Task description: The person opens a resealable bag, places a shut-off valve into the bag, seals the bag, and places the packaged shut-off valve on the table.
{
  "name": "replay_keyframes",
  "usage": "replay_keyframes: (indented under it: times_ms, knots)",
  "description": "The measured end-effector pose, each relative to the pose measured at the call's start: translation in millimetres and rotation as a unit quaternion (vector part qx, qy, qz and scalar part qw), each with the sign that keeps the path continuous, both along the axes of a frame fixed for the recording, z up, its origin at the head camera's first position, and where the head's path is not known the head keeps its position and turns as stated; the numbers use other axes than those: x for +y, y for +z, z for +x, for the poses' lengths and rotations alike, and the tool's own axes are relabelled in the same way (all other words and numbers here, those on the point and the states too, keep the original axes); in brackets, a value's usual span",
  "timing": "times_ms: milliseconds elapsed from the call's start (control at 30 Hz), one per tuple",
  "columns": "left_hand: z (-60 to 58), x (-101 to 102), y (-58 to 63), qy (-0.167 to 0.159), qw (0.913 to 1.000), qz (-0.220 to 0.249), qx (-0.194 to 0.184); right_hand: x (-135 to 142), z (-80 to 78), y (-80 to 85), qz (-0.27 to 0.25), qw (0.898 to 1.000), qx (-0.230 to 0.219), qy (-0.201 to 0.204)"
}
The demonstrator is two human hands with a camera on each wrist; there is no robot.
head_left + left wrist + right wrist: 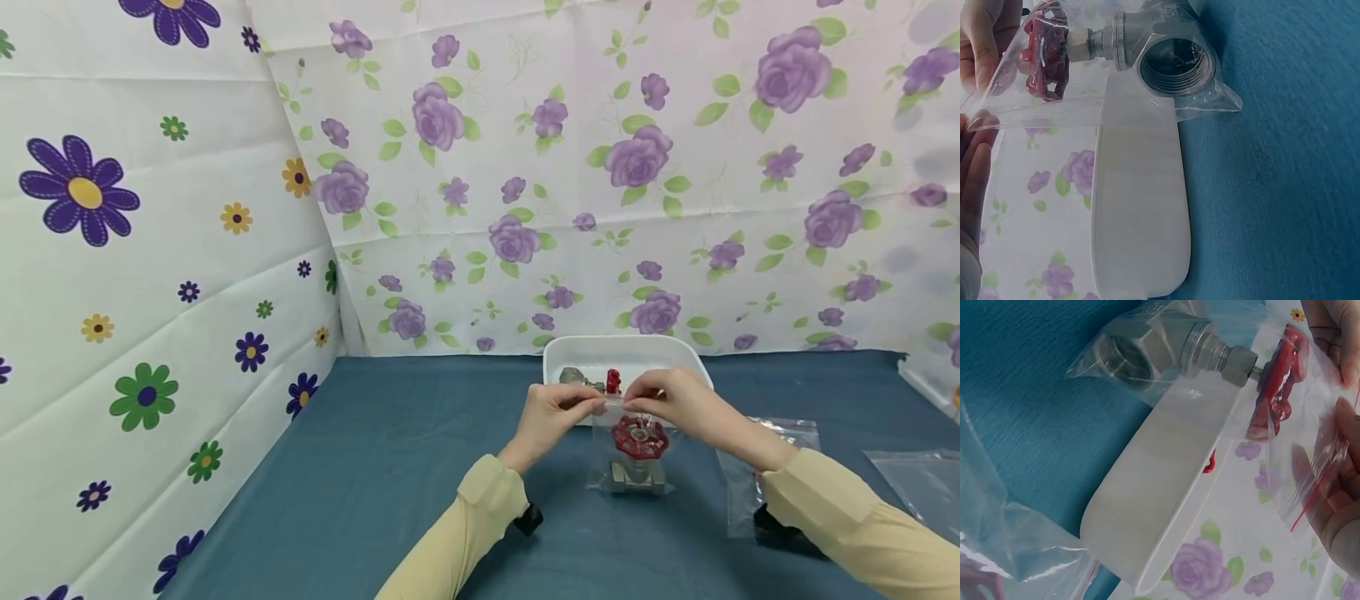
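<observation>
A clear zip-lock bag (1085, 115) holds a metal gate valve (637, 475) with a red handwheel (640, 437). It hangs upright in front of the white tray, its top edge between both hands. My left hand (553, 414) pinches the bag's left top corner with thumb and fingers. On the other side, my right hand (678, 404) pinches the top edge close by. The red zip line (1310, 501) of the bag shows near the right fingers in the right wrist view. One threaded port (1175, 65) of the valve faces the left wrist camera.
Behind the bag stands a white tray (558, 350) with another red-handled valve (613, 382) and a grey metal fitting (572, 375) in it. At right, a bag with a red item (742, 471) lies partly under the right forearm. Another clear bag (922, 483) lies at the far right.
</observation>
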State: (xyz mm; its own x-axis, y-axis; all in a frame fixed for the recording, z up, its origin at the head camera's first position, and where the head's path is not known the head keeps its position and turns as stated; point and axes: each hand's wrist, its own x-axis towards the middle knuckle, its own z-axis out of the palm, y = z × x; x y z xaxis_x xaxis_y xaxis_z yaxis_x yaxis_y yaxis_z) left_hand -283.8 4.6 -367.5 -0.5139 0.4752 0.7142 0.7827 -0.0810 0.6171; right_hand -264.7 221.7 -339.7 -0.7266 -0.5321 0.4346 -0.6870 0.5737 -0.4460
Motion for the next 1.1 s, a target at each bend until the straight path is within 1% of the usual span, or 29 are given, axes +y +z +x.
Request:
replay_keyframes:
  times_ms: [133,233,300,400,600,733,900,1033,1100]
  knots:
    - [0.0,-0.8,-0.9,0.006,1.0,0.003,0.001,5.0,0.6,-2.3,-0.011,1.0,-0.025,0.002]
    - [0.1,-1.5,-2.5,0.004,0.9999,0.009,-0.005,8.1,1.3,-4.9,-0.013,1.0,-0.027,0.0]
    - [0.4,-1.8,-3.1,-0.003,0.9998,0.015,-0.011,9.4,1.7,-6.5,-0.013,1.0,-0.02,-0.002]
    - [0.4,-1.6,-3.1,-0.003,0.9999,0.015,-0.006,9.9,2.1,-7.7,-0.014,1.0,-0.009,-0.005]
    - [0.8,-1.0,-1.7,0.013,0.9998,0.006,0.014,10.4,3.2,-7.4,-0.017,1.0,0.004,-0.011]
    - [1.2,-0.7,-1.2,0.021,0.9996,0.002,0.019,10.6,4.0,-7.3,-0.022,0.999,0.026,-0.003]
    - [0.8,-0.4,-1.0,0.015,0.9998,0.003,0.016,10.5,4.6,-6.7,-0.022,0.999,0.045,0.009]
    - [0.8,0.0,-1.2,0.02,0.9996,0.001,0.02,10.1,4.0,-7.1,-0.02,0.999,0.042,0.006]
    - [1.1,-0.6,-1.6,0.019,0.9997,0.001,0.015,9.4,3.3,-7.9,-0.02,0.999,0.035,0.0]
